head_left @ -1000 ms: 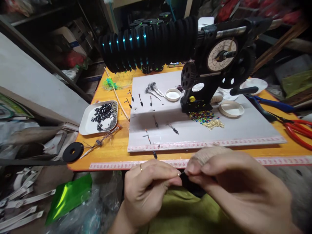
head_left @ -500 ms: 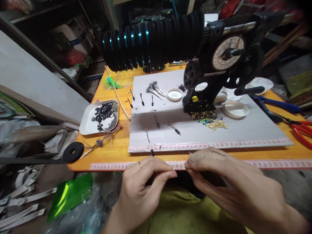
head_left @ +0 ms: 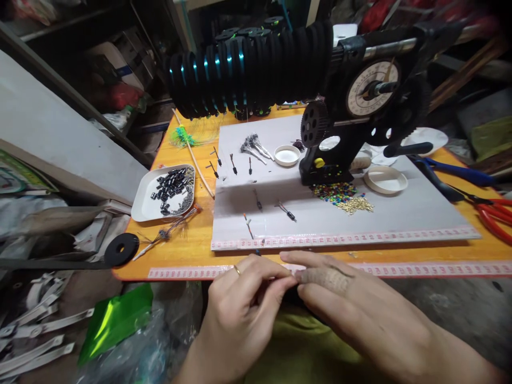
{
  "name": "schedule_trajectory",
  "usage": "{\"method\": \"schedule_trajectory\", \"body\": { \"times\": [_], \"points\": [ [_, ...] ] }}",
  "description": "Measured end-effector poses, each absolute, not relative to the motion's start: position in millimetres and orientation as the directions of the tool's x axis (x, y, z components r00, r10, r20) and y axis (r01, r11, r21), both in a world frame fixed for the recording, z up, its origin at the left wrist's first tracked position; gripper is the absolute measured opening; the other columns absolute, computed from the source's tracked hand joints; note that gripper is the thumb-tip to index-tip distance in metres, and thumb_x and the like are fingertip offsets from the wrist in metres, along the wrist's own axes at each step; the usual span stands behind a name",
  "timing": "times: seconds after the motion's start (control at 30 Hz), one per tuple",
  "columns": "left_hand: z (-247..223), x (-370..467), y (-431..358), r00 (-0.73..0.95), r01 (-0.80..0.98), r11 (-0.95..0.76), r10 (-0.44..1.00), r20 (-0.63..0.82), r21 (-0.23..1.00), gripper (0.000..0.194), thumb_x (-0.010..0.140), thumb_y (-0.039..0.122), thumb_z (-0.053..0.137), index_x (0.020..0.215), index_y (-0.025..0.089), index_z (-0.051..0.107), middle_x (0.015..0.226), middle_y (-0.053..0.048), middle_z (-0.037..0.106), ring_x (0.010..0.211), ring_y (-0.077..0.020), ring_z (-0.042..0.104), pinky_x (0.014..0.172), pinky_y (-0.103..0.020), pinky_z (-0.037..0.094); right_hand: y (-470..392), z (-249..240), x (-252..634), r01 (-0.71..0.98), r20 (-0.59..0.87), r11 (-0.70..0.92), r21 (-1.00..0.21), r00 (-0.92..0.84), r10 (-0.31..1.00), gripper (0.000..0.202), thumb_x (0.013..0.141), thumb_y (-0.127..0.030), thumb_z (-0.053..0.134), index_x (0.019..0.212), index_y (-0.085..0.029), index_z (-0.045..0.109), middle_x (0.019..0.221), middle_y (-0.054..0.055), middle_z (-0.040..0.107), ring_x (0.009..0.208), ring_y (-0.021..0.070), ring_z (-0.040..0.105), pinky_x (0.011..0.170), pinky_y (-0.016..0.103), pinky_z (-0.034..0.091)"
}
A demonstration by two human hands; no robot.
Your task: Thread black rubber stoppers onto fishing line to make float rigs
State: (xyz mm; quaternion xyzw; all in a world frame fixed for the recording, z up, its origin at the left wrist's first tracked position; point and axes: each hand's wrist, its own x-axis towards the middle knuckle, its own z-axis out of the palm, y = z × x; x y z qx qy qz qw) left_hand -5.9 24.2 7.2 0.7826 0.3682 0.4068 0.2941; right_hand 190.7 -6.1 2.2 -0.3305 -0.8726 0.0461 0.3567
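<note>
My left hand [head_left: 248, 306] is closed in a pinch at the table's front edge, thumb against forefinger. What sits between the fingertips is too small to make out; a thin line seems to run up from the hands to a small rig piece [head_left: 248, 228] on the white board [head_left: 424, 218]. Meeting it from the right, my right hand [head_left: 344, 293] has its thumb and forefinger pressed together, the forefinger wrapped in tape. Its fingertips touch or nearly touch those of my left hand, and anything in them is hidden. Behind both hands runs a measuring tape [head_left: 180, 272].
Over the board stands a black winding machine [head_left: 328, 133] carrying several spools [head_left: 248, 69]. Coloured beads [head_left: 334, 192] and gold pieces [head_left: 358, 205] lie beneath it. At left is a white tray [head_left: 138, 200] of black parts; red-handled pliers [head_left: 496, 218] lie at right.
My right hand has moved left and turned, bringing its fingertips against my left hand's. My left hand has shifted slightly right. The small orange-tipped piece on the board has moved a little right.
</note>
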Motion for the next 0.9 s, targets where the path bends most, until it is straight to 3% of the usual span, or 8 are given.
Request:
{"method": "schedule_trajectory", "body": {
  "times": [0.13,0.27,0.47,0.57,0.7,0.8,0.9],
  "points": [
    [9.4,-2.1,24.0,0.362,0.249,-0.57,0.805,0.471,0.783,0.009,0.085,0.004,0.068,0.086,0.013,0.07,0.076,-0.003,0.074,0.071,-0.0086,0.07,0.071,-0.013,0.053,-10.9,-3.7,193.4,0.609,0.436,0.65,-0.455,-0.483,0.759,0.028,0.094,-0.007,0.05,0.114,-0.018,0.064,0.116,0.008,0.073,0.109,0.0194,0.07,0.101,0.027,0.056],
    [11.2,-1.3,24.9,0.343,0.202,-0.563,0.807,0.481,0.801,0.01,0.085,0.003,0.069,0.085,0.013,0.07,0.076,-0.002,0.074,0.071,-0.008,0.069,0.071,-0.012,0.053,-14.9,-10.6,198.2,0.583,0.488,0.637,-0.505,-0.415,0.768,0.043,0.09,-0.001,0.054,0.125,-0.024,0.06,0.117,0.003,0.074,0.101,0.0179,0.073,0.094,0.025,0.059],
    [10.6,-6.1,22.1,0.372,0.193,-0.406,0.873,0.316,0.893,0.008,0.088,0.01,0.065,0.084,0.017,0.067,0.076,-0.001,0.068,0.068,-0.0109,0.064,0.062,-0.019,0.05,-13.0,-5.7,187.1,0.458,0.581,0.618,-0.639,-0.238,0.778,0.041,0.085,0.0,0.062,0.119,-0.021,0.056,0.104,0.002,0.076,0.088,0.0132,0.075,0.086,0.019,0.06],
    [10.2,-6.5,22.0,0.318,0.118,-0.269,0.922,0.22,0.956,0.009,0.09,0.014,0.063,0.083,0.019,0.065,0.075,0.0,0.064,0.068,-0.0109,0.061,0.062,-0.018,0.05,-8.1,3.2,177.9,0.455,0.555,0.542,-0.706,-0.12,0.823,0.04,0.085,0.002,0.062,0.119,-0.02,0.058,0.105,0.005,0.074,0.094,0.0147,0.073,0.086,0.023,0.06],
    [10.8,-3.7,23.3,0.253,-0.054,-0.122,0.958,0.132,0.991,0.01,0.09,0.017,0.065,0.08,0.019,0.065,0.074,0.001,0.064,0.068,-0.0089,0.061,0.065,-0.014,0.052,0.1,14.2,166.5,0.469,0.521,0.511,-0.72,-0.12,0.845,0.022,0.088,-0.005,0.062,0.106,-0.019,0.064,0.093,0.005,0.071,0.085,0.0144,0.069,0.072,0.023,0.058],
    [11.2,-2.6,23.2,0.233,-0.086,-0.103,0.965,0.121,0.991,0.01,0.09,0.018,0.066,0.08,0.02,0.066,0.075,0.001,0.064,0.069,-0.0083,0.06,0.066,-0.013,0.051,4.1,16.6,159.5,0.443,0.535,0.53,-0.723,-0.127,0.835,0.017,0.087,-0.005,0.06,0.098,-0.018,0.063,0.083,0.003,0.068,0.075,0.0123,0.066,0.065,0.021,0.055],
    [12.6,-3.2,22.5,0.242,-0.081,-0.1,0.963,0.117,0.992,0.01,0.09,0.019,0.065,0.08,0.019,0.066,0.075,0.001,0.062,0.07,-0.0083,0.059,0.065,-0.013,0.05,5.4,12.8,158.2,0.526,0.633,0.592,-0.61,-0.126,0.764,0.017,0.084,-0.004,0.061,0.093,-0.018,0.065,0.082,0.004,0.066,0.074,0.0137,0.065,0.066,0.024,0.057]
  ]
}}
